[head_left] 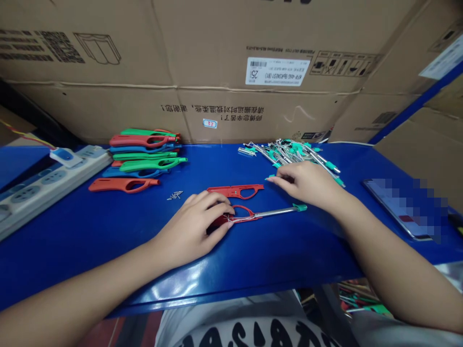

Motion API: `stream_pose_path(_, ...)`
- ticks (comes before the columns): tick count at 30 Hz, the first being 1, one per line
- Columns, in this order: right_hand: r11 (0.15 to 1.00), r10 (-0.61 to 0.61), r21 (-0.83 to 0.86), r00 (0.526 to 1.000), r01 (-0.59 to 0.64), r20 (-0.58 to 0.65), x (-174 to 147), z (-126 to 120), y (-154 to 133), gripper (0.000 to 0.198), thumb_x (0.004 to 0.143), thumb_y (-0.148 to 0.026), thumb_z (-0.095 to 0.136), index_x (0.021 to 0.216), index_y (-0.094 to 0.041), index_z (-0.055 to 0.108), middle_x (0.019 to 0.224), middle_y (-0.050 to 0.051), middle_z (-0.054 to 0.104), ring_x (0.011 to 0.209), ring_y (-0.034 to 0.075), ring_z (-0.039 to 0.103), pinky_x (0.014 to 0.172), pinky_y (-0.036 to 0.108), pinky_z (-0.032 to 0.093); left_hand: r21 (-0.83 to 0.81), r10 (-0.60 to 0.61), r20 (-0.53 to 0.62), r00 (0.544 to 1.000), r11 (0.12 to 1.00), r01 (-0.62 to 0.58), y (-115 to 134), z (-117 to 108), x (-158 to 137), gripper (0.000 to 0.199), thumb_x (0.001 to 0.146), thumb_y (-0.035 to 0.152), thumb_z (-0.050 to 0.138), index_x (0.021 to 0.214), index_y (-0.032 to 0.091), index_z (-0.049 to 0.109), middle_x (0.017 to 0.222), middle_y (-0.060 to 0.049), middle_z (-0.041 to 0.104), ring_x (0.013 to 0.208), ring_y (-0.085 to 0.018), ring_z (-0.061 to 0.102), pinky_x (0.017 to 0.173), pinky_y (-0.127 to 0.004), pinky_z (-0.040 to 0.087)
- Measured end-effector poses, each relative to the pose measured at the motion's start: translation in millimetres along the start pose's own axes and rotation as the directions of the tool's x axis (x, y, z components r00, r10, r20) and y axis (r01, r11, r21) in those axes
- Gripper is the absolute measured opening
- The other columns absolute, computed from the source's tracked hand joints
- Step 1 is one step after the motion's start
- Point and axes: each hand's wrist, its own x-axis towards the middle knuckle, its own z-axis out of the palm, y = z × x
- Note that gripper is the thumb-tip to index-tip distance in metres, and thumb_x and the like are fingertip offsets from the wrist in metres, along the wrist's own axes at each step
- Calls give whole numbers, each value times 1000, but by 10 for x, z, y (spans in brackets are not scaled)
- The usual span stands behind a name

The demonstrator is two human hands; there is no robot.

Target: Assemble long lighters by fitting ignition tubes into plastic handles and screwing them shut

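Observation:
My left hand (204,219) is closed on a red lighter shell half (243,212), lying on the blue table, and covers its left end. Thin pale wires run in this shell by my fingertips. From its right end extends a metal lighter tube (277,212) with a teal tip. Just behind lies another red shell half (237,192), its inner side up. My right hand (307,183) hovers to the right, thumb and fingers bent together, with a small teal plastic piece (269,178) at the fingertips. Beyond it lies a pile of metal tubes (292,152) with teal parts.
Several red, green and blue lighter shells (144,140) are stacked at the back left. Small screws (175,195) lie left of centre. A power strip (54,180) runs along the left side. A phone (401,207) lies at right. Cardboard (210,58) walls the back.

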Motion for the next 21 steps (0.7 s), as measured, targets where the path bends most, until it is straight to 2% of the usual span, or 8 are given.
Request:
stream_pose_path(4,990,-81,104,991,92,-106,1,49,-5,30,101,-38,50,85,-19,65,85,5,71,75,19,63,66,29,40,-4,11,13,1000,1000,-11,-8,40,8,13,100,24,53,104,24,65,120,-4,63,111,-23,55,90,-40,41)
stream_pose_path(8,962,-180,188,977,199,-110,0,106,-61,25,102,-33,48,97,-18,68,98,7,73,88,22,67,75,31,46,-35,-3,-21,1000,999,3,-23,34,8,12,100,21,53,100,23,65,117,-4,64,108,-22,56,90,-39,41)
stream_pose_path(11,894,-267,345,959,285,-100,-13,130,-136,24,102,-32,51,97,-19,71,96,7,73,87,19,67,79,31,49,-38,-1,-33,999,999,-1,-28,17,5,12,100,23,55,98,23,66,115,-4,65,107,-23,57,91,-40,41)
stream_pose_path(15,785,-343,520,935,338,-90,-51,164,-253,18,98,-30,60,94,-19,74,92,5,71,80,15,66,74,28,49,-11,8,-35,999,1000,-9,-5,-3,-19,12,99,25,56,99,24,68,114,-4,66,104,-23,59,90,-39,41)
stream_pose_path(17,767,-366,536,927,351,-83,-70,190,-305,17,97,-29,62,91,-19,74,91,5,70,78,15,65,73,27,49,8,9,-32,999,1000,-8,15,-11,-33,12,98,26,58,100,25,69,114,-4,66,103,-23,59,88,-39,41)
stream_pose_path(21,784,-373,508,925,356,-72,-94,253,-378,16,98,-27,60,91,-19,71,93,4,68,79,14,64,72,27,47,13,-3,-16,1000,1000,3,35,-17,-37,13,97,30,60,98,24,71,114,-4,66,103,-23,60,87,-40,42)
